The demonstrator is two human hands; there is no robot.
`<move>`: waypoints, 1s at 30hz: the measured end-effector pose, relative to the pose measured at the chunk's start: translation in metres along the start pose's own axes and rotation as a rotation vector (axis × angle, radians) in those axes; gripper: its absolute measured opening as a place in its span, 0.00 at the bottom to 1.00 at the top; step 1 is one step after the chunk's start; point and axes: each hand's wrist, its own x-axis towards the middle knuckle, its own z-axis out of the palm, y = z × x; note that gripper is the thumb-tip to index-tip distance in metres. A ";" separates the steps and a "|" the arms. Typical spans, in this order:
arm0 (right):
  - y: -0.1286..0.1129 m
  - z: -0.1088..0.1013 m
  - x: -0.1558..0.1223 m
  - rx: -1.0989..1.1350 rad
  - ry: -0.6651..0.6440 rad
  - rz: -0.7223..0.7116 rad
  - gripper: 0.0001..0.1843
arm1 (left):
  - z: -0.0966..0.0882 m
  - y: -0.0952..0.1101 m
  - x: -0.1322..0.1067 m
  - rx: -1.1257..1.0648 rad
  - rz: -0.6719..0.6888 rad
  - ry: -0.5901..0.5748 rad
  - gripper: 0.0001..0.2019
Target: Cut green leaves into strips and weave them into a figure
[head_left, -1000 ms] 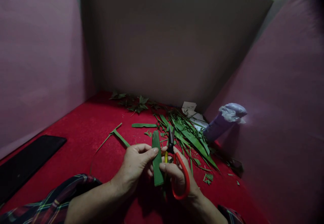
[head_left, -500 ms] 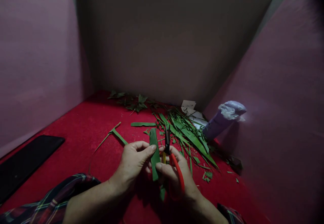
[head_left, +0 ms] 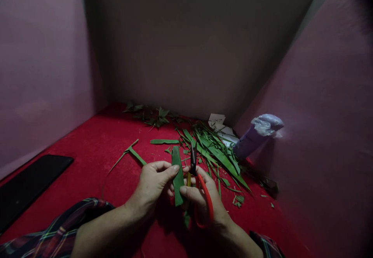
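Observation:
Between thumb and fingers, my left hand (head_left: 154, 182) pinches a flat green leaf strip (head_left: 177, 180) that stands nearly upright. My right hand (head_left: 208, 196) is closed around scissors (head_left: 206, 199) with red handles and dark blades pointing away from me. Its thumb also reaches the leaf strip's right edge, low down. A yellowish piece (head_left: 189, 179) shows between the hands; I cannot make out what it is. Below them hangs another bit of green leaf, partly hidden. A thin stem with a leaf end (head_left: 135, 156) lies just beyond my left hand.
Long cut leaves and scraps (head_left: 218, 153) are heaped beyond my right hand. A purple plastic-wrapped roll (head_left: 256, 135) leans by the right wall, near white paper cards (head_left: 217, 120). Loose leaves (head_left: 159, 116) lie along the back. A black flat object (head_left: 32, 190) rests on the red cloth (head_left: 96, 149) at left.
The scissors have tilted very slightly and their blades look a little more apart. Both hands keep their hold on nearly the same spot.

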 end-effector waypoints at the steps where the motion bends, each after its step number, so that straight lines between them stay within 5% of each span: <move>1: -0.001 0.000 0.000 0.005 0.004 0.001 0.24 | 0.000 0.000 0.000 0.005 -0.001 0.000 0.13; 21: 0.002 0.002 0.000 0.058 0.001 0.005 0.24 | 0.001 0.002 -0.001 0.002 0.011 0.002 0.13; 30: 0.007 -0.003 -0.001 0.011 -0.033 -0.087 0.22 | 0.001 0.000 -0.003 -0.144 -0.100 -0.020 0.11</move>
